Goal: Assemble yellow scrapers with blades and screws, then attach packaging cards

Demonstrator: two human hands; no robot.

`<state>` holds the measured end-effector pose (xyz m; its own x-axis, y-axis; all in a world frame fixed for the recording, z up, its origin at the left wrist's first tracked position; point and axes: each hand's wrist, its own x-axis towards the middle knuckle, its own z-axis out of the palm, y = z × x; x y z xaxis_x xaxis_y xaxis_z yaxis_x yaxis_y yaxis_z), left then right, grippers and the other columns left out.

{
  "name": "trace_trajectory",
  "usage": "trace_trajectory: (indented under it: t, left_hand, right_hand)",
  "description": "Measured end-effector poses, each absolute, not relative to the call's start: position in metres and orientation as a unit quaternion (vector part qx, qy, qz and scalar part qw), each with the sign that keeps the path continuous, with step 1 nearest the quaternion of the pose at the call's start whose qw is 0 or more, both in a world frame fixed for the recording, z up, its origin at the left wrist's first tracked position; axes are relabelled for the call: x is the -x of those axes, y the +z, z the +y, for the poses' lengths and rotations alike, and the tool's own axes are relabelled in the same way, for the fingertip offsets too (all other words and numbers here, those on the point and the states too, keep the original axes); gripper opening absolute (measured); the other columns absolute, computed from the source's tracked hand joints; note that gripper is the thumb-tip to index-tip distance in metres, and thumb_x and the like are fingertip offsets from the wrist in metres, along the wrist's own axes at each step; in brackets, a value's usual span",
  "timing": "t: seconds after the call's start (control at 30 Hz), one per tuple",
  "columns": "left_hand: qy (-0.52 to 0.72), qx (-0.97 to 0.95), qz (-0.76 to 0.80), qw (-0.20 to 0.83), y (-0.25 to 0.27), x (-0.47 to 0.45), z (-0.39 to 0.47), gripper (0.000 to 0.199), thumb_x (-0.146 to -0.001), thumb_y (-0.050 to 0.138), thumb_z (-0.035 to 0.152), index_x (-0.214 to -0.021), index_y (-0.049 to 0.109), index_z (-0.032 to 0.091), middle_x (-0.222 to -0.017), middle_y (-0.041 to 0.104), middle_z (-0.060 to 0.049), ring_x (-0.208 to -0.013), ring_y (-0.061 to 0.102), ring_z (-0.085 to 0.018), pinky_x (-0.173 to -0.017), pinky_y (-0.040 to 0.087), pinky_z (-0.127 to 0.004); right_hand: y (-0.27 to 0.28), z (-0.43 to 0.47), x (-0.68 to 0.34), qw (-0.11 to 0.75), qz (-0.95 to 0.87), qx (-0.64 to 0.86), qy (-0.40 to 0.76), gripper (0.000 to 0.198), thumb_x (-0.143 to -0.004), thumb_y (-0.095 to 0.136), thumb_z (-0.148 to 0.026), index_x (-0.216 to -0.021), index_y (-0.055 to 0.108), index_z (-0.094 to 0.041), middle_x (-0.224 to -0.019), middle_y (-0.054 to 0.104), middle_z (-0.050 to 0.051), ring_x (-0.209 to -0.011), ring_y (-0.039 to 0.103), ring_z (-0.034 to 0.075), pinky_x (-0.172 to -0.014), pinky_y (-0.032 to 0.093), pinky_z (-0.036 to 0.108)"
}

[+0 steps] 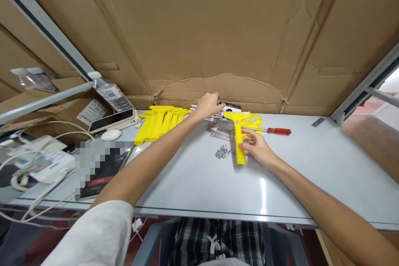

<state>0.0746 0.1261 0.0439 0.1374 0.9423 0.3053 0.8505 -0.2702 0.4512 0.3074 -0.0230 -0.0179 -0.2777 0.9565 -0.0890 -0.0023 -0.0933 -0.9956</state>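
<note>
A pale, glossy table (199,191) here, light glinting near its front edge, and big brown cardboard (199,29) walling off the back beside a grey metal post (46,24). Over on the left, a clear bottle (114,94), a phone (110,119) and a round white object (111,135) crowd together. And centre stage, the yellow T-shaped tool (238,141): smooth, wide head to the back, straight handle to the front. The right hand (257,147) has it, thumb and fingers closed on the handle, small screws (222,152) just beside. The left hand (207,106) is at the table's back; whether it grips anything, I can't tell. More yellow tools (158,122) lie bunched left, a red-handled screwdriver (279,131) right.
</note>
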Motion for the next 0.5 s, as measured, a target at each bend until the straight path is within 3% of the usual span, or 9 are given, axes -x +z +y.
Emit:
trace_trajectory:
  t: [0.17,0.3,0.4,0.5]
  left_hand:
    - [0.311,-0.734,0.592,0.119,0.041,-0.078,0.13,0.052,-0.069,0.086,0.02,-0.118,0.072,0.015,-0.091,0.075,-0.01,-0.099,0.067,-0.029,-0.094,0.046,-0.038]
    - [0.382,-0.696,0.583,0.173,0.048,-0.064,0.117,0.047,-0.075,0.084,0.024,-0.119,0.07,0.013,-0.09,0.074,-0.008,-0.09,0.067,-0.025,-0.088,0.048,-0.036]
    - [0.434,-0.658,0.566,0.24,0.054,-0.05,0.095,0.027,-0.08,0.08,0.028,-0.101,0.072,0.013,-0.093,0.074,-0.01,-0.086,0.066,-0.021,-0.079,0.049,-0.032]
    - [0.467,-0.621,0.532,0.336,0.056,-0.036,0.066,0.02,-0.084,0.078,0.032,-0.092,0.07,0.014,-0.079,0.07,-0.005,-0.066,0.06,-0.014,-0.061,0.046,-0.025]
  right_hand:
    - [-0.017,-0.024,-0.307,0.407,-0.536,0.445,0.59,0.07,-0.072,0.077,-0.03,-0.137,0.055,-0.02,-0.1,0.064,0.003,-0.079,0.065,0.013,-0.064,0.058,0.026]
    - [-0.017,-0.024,-0.307,0.408,-0.53,0.443,0.597,0.07,-0.071,0.078,-0.03,-0.137,0.055,-0.02,-0.099,0.063,0.003,-0.08,0.066,0.014,-0.064,0.059,0.026]
    - [-0.017,-0.024,-0.308,0.412,-0.524,0.443,0.6,0.07,-0.071,0.078,-0.031,-0.137,0.055,-0.02,-0.098,0.063,0.003,-0.08,0.066,0.014,-0.064,0.058,0.026]
    - [-0.017,-0.025,-0.309,0.414,-0.519,0.443,0.603,0.071,-0.072,0.078,-0.032,-0.138,0.053,-0.019,-0.1,0.063,0.004,-0.083,0.066,0.015,-0.065,0.057,0.026]
